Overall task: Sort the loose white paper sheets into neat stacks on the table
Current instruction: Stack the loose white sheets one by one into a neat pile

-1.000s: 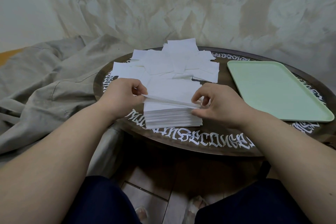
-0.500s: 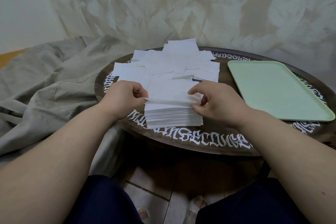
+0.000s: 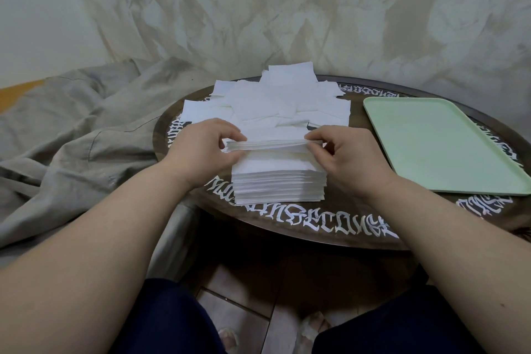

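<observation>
Left hand [image 3: 201, 149] and right hand [image 3: 342, 158] pinching a small bundle of sheets [image 3: 267, 146] above the near stack [image 3: 278, 184], white gothic lettering [image 3: 330, 220] on the table rim unreadable.

Two hands, left [image 3: 201, 149] and right [image 3: 347, 158], one neat stack [image 3: 278, 181], one thin bundle [image 3: 265, 146], one loose heap of sheets [image 3: 275, 103] too overlapped to count, one tray [image 3: 448, 146], one desk [image 3: 330, 218], one cloth [image 3: 71, 123]

My left hand [image 3: 201, 149] and right hand [image 3: 346, 156] reach forward, forearms bare, fingers [image 3: 316, 135] curled and pinching inward toward each other
</observation>
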Action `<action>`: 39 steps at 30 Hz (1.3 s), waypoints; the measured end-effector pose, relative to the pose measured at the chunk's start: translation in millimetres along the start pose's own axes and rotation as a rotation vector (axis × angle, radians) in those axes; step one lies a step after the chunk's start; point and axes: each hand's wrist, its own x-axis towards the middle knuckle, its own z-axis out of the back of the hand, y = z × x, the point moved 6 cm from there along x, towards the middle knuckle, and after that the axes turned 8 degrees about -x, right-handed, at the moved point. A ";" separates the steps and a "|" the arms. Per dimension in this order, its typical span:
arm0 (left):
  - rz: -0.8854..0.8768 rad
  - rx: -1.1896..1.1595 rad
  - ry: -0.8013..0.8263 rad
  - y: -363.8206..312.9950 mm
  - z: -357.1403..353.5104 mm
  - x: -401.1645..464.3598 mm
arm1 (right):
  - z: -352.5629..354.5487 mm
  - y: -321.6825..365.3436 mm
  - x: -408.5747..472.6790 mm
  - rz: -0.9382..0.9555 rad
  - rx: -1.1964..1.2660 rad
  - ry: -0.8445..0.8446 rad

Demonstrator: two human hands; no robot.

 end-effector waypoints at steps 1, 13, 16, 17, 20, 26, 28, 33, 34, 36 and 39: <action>0.008 0.033 -0.021 -0.5 1.1 0.1 | 0.2 -1.1 -0.3 -0.005 0.018 -0.006; -0.117 -0.123 -0.228 -30.0 -12.4 16.9 | 42.8 -6.2 -5.5 0.139 -0.051 -0.205; -0.042 -0.043 -0.083 -20.9 -27.0 15.6 | 27.9 -20.2 -15.3 -0.003 -0.045 0.085; -0.025 -0.040 -0.069 -18.8 -26.6 13.9 | 25.6 -21.6 -16.2 -0.025 -0.034 0.121; -0.012 -0.060 -0.075 -16.4 -21.1 10.3 | 23.7 -18.5 -14.5 -0.049 -0.018 0.161; 0.012 -0.062 0.028 -9.3 -27.9 8.6 | 15.9 -22.6 -17.8 -0.060 -0.070 0.264; 0.018 -0.060 0.040 -8.5 -28.2 8.4 | 16.2 -24.5 -18.2 -0.067 -0.083 0.259; 0.010 -0.056 0.069 -7.2 -28.8 8.0 | 9.8 -16.9 -17.6 0.021 -0.215 0.383; 0.009 -0.056 0.072 -6.8 -29.0 7.9 | 9.0 -15.8 -16.8 0.029 -0.238 0.394; -0.003 -0.062 0.070 -7.5 -29.1 7.8 | 10.7 -14.4 -15.3 0.032 -0.239 0.356; -0.042 -0.062 0.063 -11.4 -28.6 7.6 | 18.3 -15.8 -13.6 -0.001 -0.165 0.223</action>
